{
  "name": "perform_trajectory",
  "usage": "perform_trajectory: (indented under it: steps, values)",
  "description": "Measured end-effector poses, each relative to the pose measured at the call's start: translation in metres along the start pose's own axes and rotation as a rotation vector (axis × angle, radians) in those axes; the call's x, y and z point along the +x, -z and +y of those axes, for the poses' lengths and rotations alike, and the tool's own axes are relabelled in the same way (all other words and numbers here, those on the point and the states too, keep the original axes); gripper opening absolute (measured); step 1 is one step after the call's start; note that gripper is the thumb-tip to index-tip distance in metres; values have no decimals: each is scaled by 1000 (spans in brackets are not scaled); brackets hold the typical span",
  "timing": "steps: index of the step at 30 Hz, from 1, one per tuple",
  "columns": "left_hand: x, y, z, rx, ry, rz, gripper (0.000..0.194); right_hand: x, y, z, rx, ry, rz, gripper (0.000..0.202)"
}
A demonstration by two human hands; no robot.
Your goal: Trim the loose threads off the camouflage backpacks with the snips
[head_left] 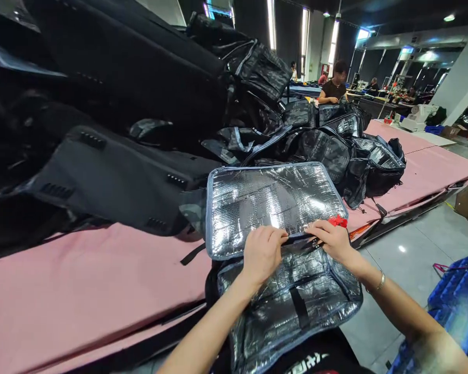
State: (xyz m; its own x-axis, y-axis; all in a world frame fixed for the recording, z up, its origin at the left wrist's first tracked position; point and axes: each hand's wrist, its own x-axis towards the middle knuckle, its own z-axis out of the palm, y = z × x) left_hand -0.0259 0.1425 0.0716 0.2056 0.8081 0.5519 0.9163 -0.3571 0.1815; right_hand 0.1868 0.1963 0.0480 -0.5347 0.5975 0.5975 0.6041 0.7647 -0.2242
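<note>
An insulated bag lies unfolded at the table's front edge, its silver-lined lid (257,200) flipped back and its silver-lined body (273,311) nearest me, a black strap across it. My left hand (262,252) is closed on the seam edge between lid and body, thumb and forefinger pinched together. To its right, my right hand (331,239) pinches the same seam, and its wrist wears a bracelet. Something small and red (338,221) shows just behind the right hand's knuckles. The material between the fingertips is partly hidden.
Dark bags and panels (140,176) are heaped on the left. Camouflage bags (323,150) with silver linings lie behind the lid on the pink-covered table (101,280). A person (337,85) works farther back. Blue crates (458,296) stand on the floor at right.
</note>
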Motion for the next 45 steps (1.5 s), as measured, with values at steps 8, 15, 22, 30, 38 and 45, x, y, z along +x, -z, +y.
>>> perform_trajectory:
  steps: [8,15,22,30,38,45]
  values:
    - [13,19,-23,-190,257,-352,16,41,2,-10,98,-140,-280,28]
    - [5,2,-22,-212,308,-430,18,56,-10,1,156,-143,-508,9]
    - [-1,0,-13,-246,213,-362,16,42,-13,8,169,-209,-523,3]
    - [-6,-9,0,-83,191,-296,18,30,1,-2,186,-215,-410,10]
    - [8,-2,-1,-90,230,-392,19,14,16,-3,-81,139,-167,19]
    - [8,-1,-2,-102,218,-388,20,6,16,-7,-243,287,-144,25]
